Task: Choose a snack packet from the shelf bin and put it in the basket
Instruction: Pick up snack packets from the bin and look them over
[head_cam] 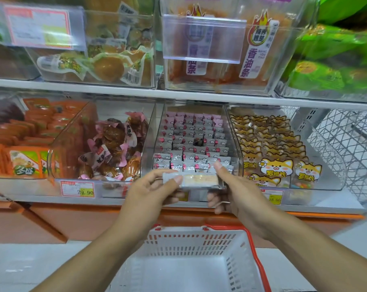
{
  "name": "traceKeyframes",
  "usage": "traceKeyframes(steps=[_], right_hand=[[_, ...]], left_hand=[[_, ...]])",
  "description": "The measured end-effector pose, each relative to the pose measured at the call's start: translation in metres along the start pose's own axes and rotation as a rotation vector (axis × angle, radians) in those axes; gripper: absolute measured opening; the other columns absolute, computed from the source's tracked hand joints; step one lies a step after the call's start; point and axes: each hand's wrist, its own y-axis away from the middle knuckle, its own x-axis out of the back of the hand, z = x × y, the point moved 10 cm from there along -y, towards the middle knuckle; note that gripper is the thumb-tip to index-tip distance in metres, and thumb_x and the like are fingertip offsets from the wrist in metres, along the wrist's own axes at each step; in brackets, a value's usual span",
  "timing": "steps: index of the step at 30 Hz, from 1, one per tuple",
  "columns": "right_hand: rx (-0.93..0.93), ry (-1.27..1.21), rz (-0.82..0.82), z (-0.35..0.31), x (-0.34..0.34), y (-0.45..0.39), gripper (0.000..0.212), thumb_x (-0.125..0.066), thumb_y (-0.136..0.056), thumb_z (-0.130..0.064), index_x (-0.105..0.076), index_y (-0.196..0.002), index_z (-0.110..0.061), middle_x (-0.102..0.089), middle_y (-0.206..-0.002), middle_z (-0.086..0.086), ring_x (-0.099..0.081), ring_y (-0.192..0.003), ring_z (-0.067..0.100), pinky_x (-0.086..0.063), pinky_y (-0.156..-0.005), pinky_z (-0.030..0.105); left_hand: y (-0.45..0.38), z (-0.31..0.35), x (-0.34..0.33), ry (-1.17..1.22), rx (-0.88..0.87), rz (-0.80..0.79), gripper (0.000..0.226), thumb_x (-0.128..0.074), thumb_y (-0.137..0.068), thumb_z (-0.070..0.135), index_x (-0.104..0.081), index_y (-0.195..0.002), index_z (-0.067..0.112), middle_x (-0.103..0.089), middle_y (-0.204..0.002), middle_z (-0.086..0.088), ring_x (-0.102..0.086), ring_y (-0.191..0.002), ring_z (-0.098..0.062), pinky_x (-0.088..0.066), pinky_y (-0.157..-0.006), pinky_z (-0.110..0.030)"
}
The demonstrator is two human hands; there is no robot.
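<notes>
The left hand pinches one end of the snack packet. The packet lies sideways, long way left to right, just in front of the shelf bin. The right hand pinches the other end. The basket sits right below both hands, so I think the packet just needs to go down.
</notes>
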Motion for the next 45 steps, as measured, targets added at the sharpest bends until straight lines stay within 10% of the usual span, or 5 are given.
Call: traceKeyframes(steps=[6,12,27,40,45], right_hand=[[0.259,0.048,-0.161,-0.028,-0.013,0.009,0.053,-0.081,-0.080,-0.034,-0.064,-0.131,-0.037,-0.069,-0.128,-0.005,-0.071,-0.097,0.014,-0.058,-0.089,0.036],[0.343,0.050,-0.138,-0.032,-0.015,0.012,0.042,-0.081,-0.078,-0.012,-0.072,-0.116,-0.027,-0.074,-0.117,0.004,-0.073,-0.105,0.019,-0.059,-0.087,0.028],[0.397,-0.179,0.174,-0.052,0.017,-0.001,0.027,-0.070,-0.090,-0.006,-0.067,-0.116,-0.012,-0.078,-0.106,0.005,-0.074,-0.101,0.019,-0.060,-0.087,0.029],[0.647,0.805,0.406,-0.120,0.007,-0.063,0.028,-0.069,-0.095,-0.012,-0.060,-0.120,-0.023,-0.073,-0.099,-0.007,-0.064,-0.073,-0.002,-0.045,-0.057,0.007],[0.482,1.381,0.337,-0.103,-0.013,-0.092,0.048,-0.054,-0.096,0.003,-0.063,-0.131,-0.028,-0.063,-0.135,0.007,-0.063,-0.116,0.025,-0.053,-0.098,0.035]], left_hand=[[-0.002,-0.032,0.009,0.273,0.288,0.114,0.065,-0.086,-0.057,0.053,-0.076,-0.105,0.011,-0.079,-0.095,-0.017,-0.078,-0.082,-0.022,-0.059,-0.059,-0.024],[0.003,-0.045,0.007,0.196,0.404,0.102,0.064,-0.075,-0.071,0.065,-0.072,-0.106,0.011,-0.069,-0.068,-0.011,-0.070,-0.061,-0.021,-0.056,-0.050,-0.028],[-0.006,-0.004,0.001,-0.038,0.010,0.114,0.029,-0.082,-0.079,0.024,-0.074,-0.106,0.017,-0.080,-0.092,-0.002,-0.076,-0.085,-0.016,-0.057,-0.070,-0.016],[-0.003,0.013,-0.035,-1.081,-0.453,0.012,0.038,-0.068,-0.092,0.044,-0.057,-0.128,0.042,-0.042,-0.130,0.032,-0.025,-0.127,0.012,-0.002,-0.101,0.003],[-0.005,0.010,-0.036,-1.075,-0.443,-0.036,0.036,-0.069,-0.091,0.043,-0.058,-0.126,0.041,-0.042,-0.133,0.030,-0.021,-0.123,0.015,0.002,-0.097,0.007]])
